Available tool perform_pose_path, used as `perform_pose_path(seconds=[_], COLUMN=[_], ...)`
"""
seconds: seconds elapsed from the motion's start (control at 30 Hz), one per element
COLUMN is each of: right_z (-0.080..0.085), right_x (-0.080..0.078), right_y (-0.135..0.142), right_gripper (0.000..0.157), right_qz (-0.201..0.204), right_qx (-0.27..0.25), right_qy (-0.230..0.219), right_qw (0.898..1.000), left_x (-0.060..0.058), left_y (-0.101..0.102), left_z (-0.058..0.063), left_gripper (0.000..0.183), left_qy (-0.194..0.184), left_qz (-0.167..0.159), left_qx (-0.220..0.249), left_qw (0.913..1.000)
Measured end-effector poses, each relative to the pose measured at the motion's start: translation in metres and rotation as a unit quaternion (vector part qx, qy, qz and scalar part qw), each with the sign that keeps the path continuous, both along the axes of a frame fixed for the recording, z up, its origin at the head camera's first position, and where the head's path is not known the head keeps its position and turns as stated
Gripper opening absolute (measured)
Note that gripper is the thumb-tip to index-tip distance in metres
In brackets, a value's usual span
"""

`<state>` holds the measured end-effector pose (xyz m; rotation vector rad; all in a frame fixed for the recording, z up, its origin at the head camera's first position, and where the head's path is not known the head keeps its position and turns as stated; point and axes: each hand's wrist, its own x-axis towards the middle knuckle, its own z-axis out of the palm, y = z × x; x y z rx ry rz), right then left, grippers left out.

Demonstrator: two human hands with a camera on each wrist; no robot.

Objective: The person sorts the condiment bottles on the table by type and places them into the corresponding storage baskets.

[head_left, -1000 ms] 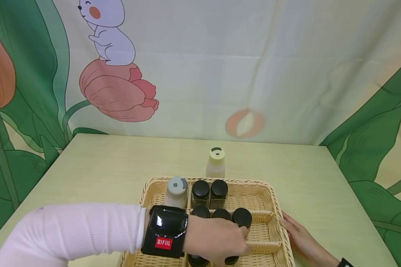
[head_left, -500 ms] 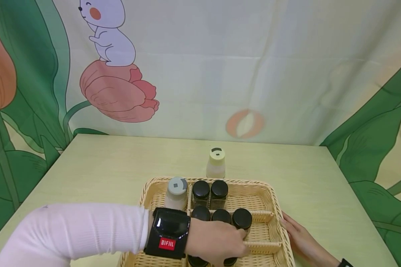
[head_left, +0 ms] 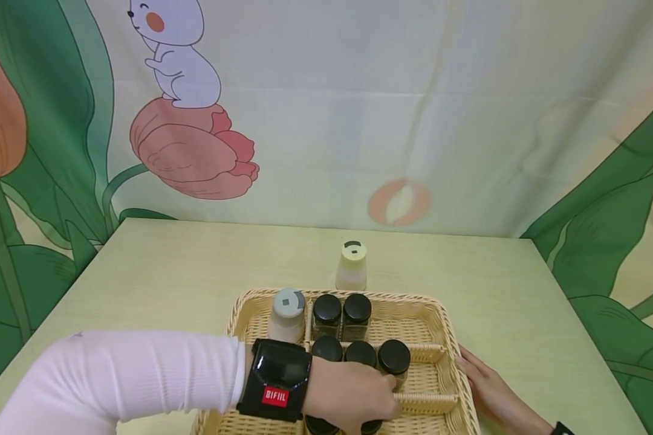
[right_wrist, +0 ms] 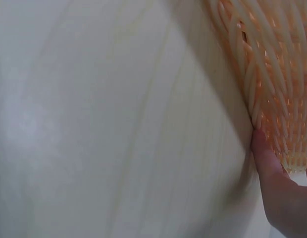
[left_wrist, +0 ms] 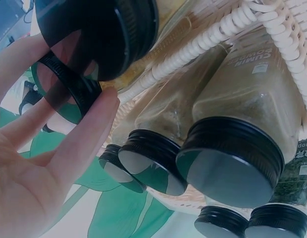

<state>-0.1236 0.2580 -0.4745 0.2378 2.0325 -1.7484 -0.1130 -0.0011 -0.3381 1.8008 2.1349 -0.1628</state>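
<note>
My left hand (head_left: pixel 354 393) reaches into the front of a wicker basket (head_left: pixel 438 308). Its fingers pinch the black lid (left_wrist: pixel 62 87) of a spice jar (head_left: pixel 371 427); the jar's body is mostly hidden. Beside it stands another black-lidded jar (head_left: pixel 321 425), close to the camera in the left wrist view. Along the middle row are three more spice jars (head_left: pixel 394 356), one labelled cumin powder (left_wrist: pixel 247 84). My right hand (head_left: pixel 490 386) rests against the basket's right outer side, its fingers looking fairly straight; the right wrist view shows a finger (right_wrist: pixel 266 158) touching the woven wall.
Two black-lidded jars (head_left: pixel 341 317) stand in the back compartment. A grey-lidded shaker (head_left: pixel 287 311) occupies the left compartment. Behind the basket, a yellow-lidded shaker (head_left: pixel 352 266) stands on the pale table (head_left: pixel 196 260). Woven dividers (head_left: pixel 430 403) separate the rows.
My left hand has shifted slightly left, and the front jar in its fingers has moved left with it, closer to the neighbouring jar. The right hand and basket have stayed put.
</note>
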Motion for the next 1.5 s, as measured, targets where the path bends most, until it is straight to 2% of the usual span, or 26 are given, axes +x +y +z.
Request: perform_pose_path(seconds=[0.17,0.5,1.0,1.23,1.4,1.5], right_z=[0.0,-0.001,0.0,0.0,0.0,0.0], right_x=[0.0,-0.001,0.0,0.0,0.0,0.0], right_y=[0.0,-0.001,-0.001,-0.001,-0.001,-0.001], right_gripper=[0.078,0.08,0.073,0.072,0.072,0.071], right_qz=[-0.004,-0.007,-0.006,-0.004,-0.005,-0.005], right_qx=[-0.001,0.009,-0.007,-0.005,-0.004,-0.005], right_qy=[-0.001,-0.004,0.003,0.005,0.004,0.005], right_qw=[1.0,1.0,1.0,1.0,1.0,1.0], left_x=[-0.002,-0.007,-0.005,-0.006,-0.009,-0.01], left_y=[0.001,0.002,0.0,0.0,-0.001,-0.002], left_z=[0.0,-0.001,-0.002,-0.002,0.002,0.007], left_gripper=[0.027,0.033,0.042,0.044,0.045,0.044], left_qy=[-0.026,-0.049,-0.023,-0.03,-0.045,-0.037], left_qz=[0.014,0.015,0.023,0.027,0.029,0.027], left_qx=[-0.02,-0.038,-0.035,-0.05,-0.047,-0.037], left_qw=[0.9994,0.998,0.9989,0.9979,0.9974,0.9982])
